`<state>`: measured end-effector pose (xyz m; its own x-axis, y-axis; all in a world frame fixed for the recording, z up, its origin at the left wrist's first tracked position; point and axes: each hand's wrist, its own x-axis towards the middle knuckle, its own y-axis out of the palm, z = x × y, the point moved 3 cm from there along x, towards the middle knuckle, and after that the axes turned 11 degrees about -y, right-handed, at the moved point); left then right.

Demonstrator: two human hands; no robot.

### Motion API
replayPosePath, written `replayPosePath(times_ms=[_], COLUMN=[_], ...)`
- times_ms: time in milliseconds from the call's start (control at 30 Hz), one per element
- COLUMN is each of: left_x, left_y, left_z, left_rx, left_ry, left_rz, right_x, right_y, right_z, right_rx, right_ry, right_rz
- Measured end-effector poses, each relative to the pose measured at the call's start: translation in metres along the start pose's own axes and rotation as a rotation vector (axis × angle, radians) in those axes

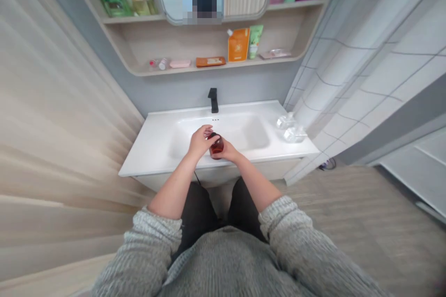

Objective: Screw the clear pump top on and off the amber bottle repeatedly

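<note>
The reddish-brown bottle sits between the two hands above the front rim of the white washbasin, its dark cap uppermost and its long axis looking roughly upright, perhaps slightly tilted. The right hand is curled around the body from the right, fingers closed on it. The left hand lies up and to the left, nearer the cap, half open, its thumb reaching across the top; whether it grips the cap I cannot tell. The countertop's front edge runs just on the near side of the bottle. Beyond the hands the basin hollow gives open room, up to the black faucet; two clear containers stand well apart to the right.
</note>
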<state>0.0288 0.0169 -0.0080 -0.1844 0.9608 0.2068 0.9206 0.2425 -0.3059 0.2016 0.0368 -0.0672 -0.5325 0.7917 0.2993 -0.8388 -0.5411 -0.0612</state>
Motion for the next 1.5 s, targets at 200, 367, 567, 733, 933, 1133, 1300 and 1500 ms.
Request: replayPosePath(times_ms=[200, 367, 567, 733, 933, 1133, 1300, 1500], left_x=[-0.001, 0.001, -0.021, -0.041, -0.042, -0.041, -0.043, -0.045], left_y=[0.002, -0.009, -0.06, -0.07, -0.065, -0.064, -0.063, -0.065], left_z=[0.004, 0.014, 0.068, 0.093, 0.084, 0.079, 0.077, 0.075], left_rx=[-0.109, -0.075, 0.477, 0.873, 0.965, 1.047, 1.046, 1.058], left_ry=[-0.065, -0.007, -0.19, -0.289, -0.38, -0.386, -0.386, -0.397], left_rz=[0.0, 0.116, -0.011, 0.104, 0.153, 0.153, 0.148, 0.148], right_x=[0.001, 0.002, 0.001, 0.0, -0.067, -0.17, -0.179, -0.154], right_y=[0.0, -0.002, -0.007, -0.008, -0.078, -0.21, -0.247, -0.253], right_z=[0.001, -0.003, -0.01, -0.011, 0.01, 0.028, 0.018, 0.0], right_rx=[-0.008, -0.021, -0.15, -0.263, -0.464, -0.761, -0.87, -0.866], right_ry=[-0.039, -0.024, -0.054, -0.084, -0.162, -0.045, 0.083, 0.105], right_rz=[0.009, 0.01, -0.104, -0.291, -0.695, -1.141, -1.198, -1.243])
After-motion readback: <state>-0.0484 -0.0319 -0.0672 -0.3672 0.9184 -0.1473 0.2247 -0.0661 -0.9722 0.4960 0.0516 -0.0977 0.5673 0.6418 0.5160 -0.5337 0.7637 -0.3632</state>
